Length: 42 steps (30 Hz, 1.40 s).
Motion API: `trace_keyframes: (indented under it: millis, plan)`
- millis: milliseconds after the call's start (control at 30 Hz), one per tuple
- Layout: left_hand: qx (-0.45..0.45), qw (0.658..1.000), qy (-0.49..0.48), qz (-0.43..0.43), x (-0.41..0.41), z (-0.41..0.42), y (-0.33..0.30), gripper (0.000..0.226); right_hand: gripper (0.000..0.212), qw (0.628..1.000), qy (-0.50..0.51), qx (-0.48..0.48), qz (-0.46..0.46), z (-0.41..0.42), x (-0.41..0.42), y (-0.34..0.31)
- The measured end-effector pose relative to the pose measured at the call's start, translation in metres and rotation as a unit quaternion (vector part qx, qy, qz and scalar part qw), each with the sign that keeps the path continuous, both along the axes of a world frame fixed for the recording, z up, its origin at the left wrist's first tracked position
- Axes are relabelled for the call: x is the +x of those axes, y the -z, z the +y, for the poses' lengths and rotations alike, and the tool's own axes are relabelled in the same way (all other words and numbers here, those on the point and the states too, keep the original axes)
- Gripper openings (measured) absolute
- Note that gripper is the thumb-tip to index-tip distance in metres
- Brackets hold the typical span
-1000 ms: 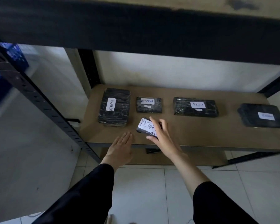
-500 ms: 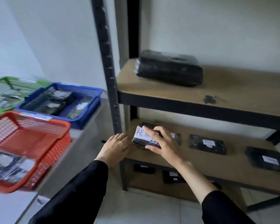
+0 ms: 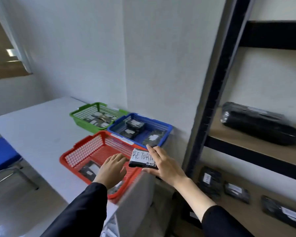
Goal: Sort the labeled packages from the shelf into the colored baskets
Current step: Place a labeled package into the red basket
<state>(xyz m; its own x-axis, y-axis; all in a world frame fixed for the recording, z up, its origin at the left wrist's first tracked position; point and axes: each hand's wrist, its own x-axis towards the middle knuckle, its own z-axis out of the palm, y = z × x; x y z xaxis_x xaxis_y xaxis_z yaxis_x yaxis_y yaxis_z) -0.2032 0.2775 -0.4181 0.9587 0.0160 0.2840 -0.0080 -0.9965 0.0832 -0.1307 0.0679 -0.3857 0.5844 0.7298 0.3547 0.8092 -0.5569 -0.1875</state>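
Observation:
My right hand (image 3: 162,164) grips a small black package (image 3: 141,159) with a white label reading RETURN, held over the right rim of the red basket (image 3: 79,151). My left hand (image 3: 112,168) hovers open over the red basket, just left of the package. A black package (image 3: 91,170) lies inside the red basket. Behind it stand a blue basket (image 3: 167,128) and a green basket (image 3: 75,115), each holding several wrapped packages. More labeled black packages (image 3: 236,189) lie on the lower shelf (image 3: 256,214) at the right.
The baskets sit on a white table (image 3: 34,134) against the wall. A black metal shelf post (image 3: 210,106) rises just right of my right hand. A large black bundle (image 3: 260,124) lies on the upper shelf. A blue-seated chair (image 3: 2,156) stands at the left.
My right hand has lifted the RETURN package off the lower shelf and carried it left to the red basket. My left hand moved along, and my view swung from shelf to table.

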Motion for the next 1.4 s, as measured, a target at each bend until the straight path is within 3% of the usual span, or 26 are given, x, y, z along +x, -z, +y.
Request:
trace_keyframes:
  millis: [67,300,433,733,933,1100,1200,1400]
  plan:
    - [-0.023,1.000,-0.009,0.002,-0.016,0.037,0.003,0.023,0.099,1.000,-0.001,-0.001,0.023,0.037,-0.008,0.001]
    - [-0.089,0.994,-0.059,0.028,-0.051,0.145,0.016,0.032,0.100,0.995,0.036,0.013,0.090,0.149,-0.037,0.020]
    - [-0.098,0.992,-0.065,0.053,-0.065,0.181,0.020,0.036,0.090,0.988,0.063,-0.022,0.140,0.189,-0.043,0.029]
    - [-0.138,0.983,-0.087,0.081,-0.055,0.242,0.030,0.040,0.075,0.942,0.089,-0.015,0.323,0.253,-0.021,0.049]
    - [-0.161,0.978,-0.073,0.109,-0.020,0.267,0.034,0.047,0.084,0.909,0.080,-0.025,0.407,0.304,0.006,0.070]
    - [-0.154,0.977,-0.059,0.134,0.012,0.290,0.048,0.050,0.091,0.916,0.032,-0.069,0.393,0.346,0.024,0.094]
    - [-0.154,0.975,-0.049,0.152,0.026,0.301,0.054,0.048,0.089,0.938,-0.013,-0.100,0.332,0.359,0.035,0.115]
    - [-0.180,0.973,-0.041,0.141,0.054,0.313,0.060,0.043,0.074,0.941,0.044,-0.002,0.336,0.363,0.042,0.139]
